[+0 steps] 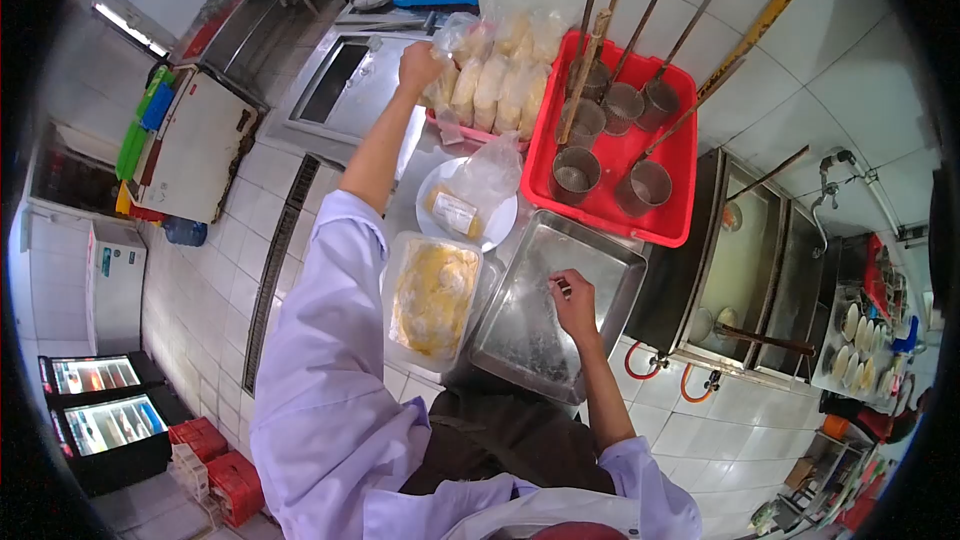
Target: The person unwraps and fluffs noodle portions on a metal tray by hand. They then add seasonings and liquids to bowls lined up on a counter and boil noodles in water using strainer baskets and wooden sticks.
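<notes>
My left hand point(421, 68) is closed on the top of a plastic bag at the left end of a red tray point(455, 129) full of bagged pale food point(487, 92). My right hand point(573, 302) is over the metal tray point(530, 340), fingers curled together; whatever is between them is too small to name. Between my arms, a white plate point(428, 183) bears a labelled packet point(455, 212) and a clear bag point(488, 170). Nearer to me sits a white tub point(434, 302) of yellow, floury food.
A red basin point(683, 210) holds several metal strainers with long sticks at the upper right. Beyond it are a cooker with a liquid-filled vat point(735, 250) and a tap point(828, 180). A metal sink unit point(365, 90) stands at the upper left. A person is partly visible far right.
</notes>
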Available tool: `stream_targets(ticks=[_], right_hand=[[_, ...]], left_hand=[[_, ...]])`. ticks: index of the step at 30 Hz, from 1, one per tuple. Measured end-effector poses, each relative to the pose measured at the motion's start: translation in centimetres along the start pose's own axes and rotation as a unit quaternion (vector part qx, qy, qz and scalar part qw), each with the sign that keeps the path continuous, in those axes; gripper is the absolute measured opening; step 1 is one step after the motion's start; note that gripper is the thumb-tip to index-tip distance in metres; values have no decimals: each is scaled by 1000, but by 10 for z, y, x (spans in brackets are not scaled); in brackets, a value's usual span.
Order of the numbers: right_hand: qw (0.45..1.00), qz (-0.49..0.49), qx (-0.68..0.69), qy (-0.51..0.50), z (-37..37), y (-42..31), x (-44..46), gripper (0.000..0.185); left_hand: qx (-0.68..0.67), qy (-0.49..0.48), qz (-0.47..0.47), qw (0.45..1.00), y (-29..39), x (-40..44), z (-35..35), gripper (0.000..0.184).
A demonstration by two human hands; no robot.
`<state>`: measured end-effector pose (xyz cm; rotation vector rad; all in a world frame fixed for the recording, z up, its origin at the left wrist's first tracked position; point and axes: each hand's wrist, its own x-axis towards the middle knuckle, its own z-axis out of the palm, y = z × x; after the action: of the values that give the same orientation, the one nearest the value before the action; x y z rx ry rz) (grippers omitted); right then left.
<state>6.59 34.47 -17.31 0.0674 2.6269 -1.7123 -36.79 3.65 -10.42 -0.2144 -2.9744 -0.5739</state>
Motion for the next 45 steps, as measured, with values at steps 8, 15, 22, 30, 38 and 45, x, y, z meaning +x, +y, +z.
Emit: stream_targets(ticks=[8,15,22,30,38,45], right_hand=[[998,26,-45,-35,-16,18,-19,13],[993,92,-47,-53,-42,36,-42,16],[992,106,-55,-49,-58,46,-56,17],[994,57,-94,-27,-53,47,-56,16],[995,94,-31,15,-58,26,-72,18],[881,120,458,10,-28,-46,-46,23]], left_hand=[[-29,-123,87,988,0,9,-2,48],[-325,-152,38,932,-20,-4,7,42],[-514,-245,0,822,-39,-15,29,59],[-51,-19,227,972,-9,-29,16,36],[-229,143,44,962,64,-106,-107,33],[-357,14,157,921,206,-351,-33,22]])
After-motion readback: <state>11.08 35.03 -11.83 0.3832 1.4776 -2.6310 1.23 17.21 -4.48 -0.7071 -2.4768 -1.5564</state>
